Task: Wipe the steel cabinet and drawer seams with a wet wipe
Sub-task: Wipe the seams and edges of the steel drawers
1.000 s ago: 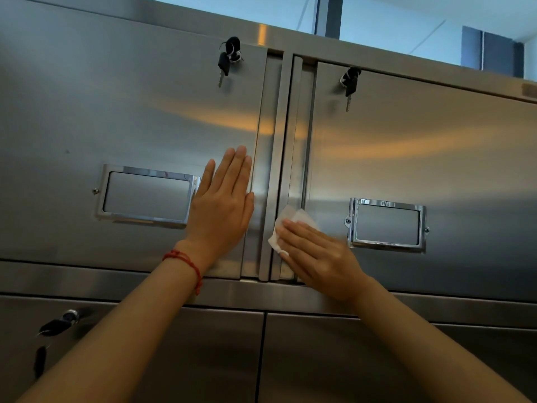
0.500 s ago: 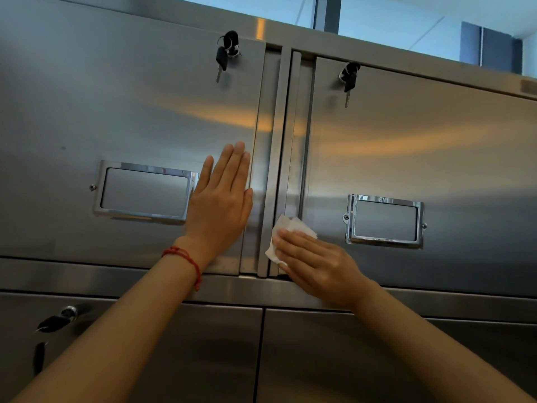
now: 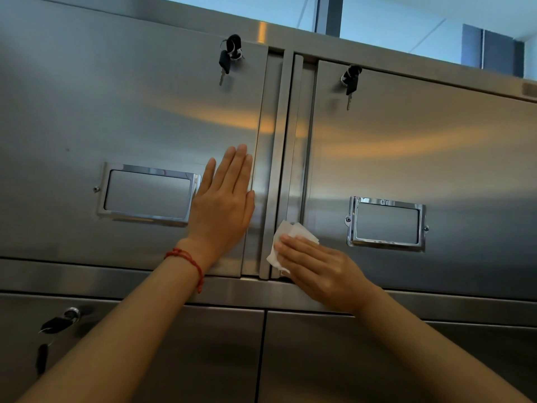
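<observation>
- At far left, low on the cabinet [image 3: 87,106], a key [image 3: 59,322] sits in a lock of the lower door.
- Above it, on the left door [image 3: 130,126], a chrome label frame [image 3: 148,194] is fixed to the steel.
- Just right of that frame, the left hand [image 3: 222,210] lies flat on the door, fingers [image 3: 236,170] straight and together, pointing up, holding nothing. A red string bracelet [image 3: 189,261] circles its wrist.
- Near the top right corner of the left door, a black key bunch [image 3: 229,58] hangs from a lock.
- Between the two upper doors runs the vertical seam [image 3: 279,170], a narrow steel strip with grooves on either side.
- At the foot of that seam, the white wipe [image 3: 286,235] is pressed against the steel, just above the horizontal rail [image 3: 116,282] that divides upper doors from lower ones.
- The right hand [image 3: 322,271] covers the lower part of the wipe, its nearly straight fingers pressing it to the seam; the wipe's upper edge sticks out past the fingertips.
- On the right door [image 3: 421,158], a second set of keys [image 3: 351,81] hangs near the top left corner, and a second label frame [image 3: 386,223] sits just right of the wiping hand.
- Below the rail, a thin vertical gap parts the two lower doors.
</observation>
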The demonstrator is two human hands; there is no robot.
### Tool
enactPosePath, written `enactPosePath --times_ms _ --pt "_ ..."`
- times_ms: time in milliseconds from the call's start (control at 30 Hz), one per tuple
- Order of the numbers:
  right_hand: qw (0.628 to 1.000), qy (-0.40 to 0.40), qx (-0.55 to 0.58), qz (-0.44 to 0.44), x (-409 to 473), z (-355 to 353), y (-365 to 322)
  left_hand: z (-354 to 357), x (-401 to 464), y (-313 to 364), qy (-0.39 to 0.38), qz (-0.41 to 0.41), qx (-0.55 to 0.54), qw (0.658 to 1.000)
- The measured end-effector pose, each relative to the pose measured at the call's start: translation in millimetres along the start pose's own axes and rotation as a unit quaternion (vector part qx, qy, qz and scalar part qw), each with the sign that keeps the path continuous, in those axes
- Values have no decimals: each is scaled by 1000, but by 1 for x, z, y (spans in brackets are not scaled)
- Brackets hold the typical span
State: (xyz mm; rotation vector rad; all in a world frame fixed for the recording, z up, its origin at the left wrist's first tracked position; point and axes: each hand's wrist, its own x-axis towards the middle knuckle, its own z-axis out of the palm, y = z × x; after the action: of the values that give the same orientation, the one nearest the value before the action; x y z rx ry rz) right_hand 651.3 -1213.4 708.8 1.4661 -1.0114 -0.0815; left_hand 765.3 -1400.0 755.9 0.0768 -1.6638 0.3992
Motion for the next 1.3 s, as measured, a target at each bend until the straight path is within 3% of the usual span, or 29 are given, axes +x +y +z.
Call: enactPosePath --times_ms 300,633,867,1300 --pt "999 -26 -4 20 3 -8 -3 -2 1 0 5 2 -6 1000" --pt "985 126 -24 117 28 -9 11 -9 1 -1 1 7 -29 1000" --pt "973 177 -30 145 58 -5 25 -11 -4 -12 6 9 -13 1000" --pt "977 147 -97 123 95 4 56 -13 3 -35 21 -20 8 1000"
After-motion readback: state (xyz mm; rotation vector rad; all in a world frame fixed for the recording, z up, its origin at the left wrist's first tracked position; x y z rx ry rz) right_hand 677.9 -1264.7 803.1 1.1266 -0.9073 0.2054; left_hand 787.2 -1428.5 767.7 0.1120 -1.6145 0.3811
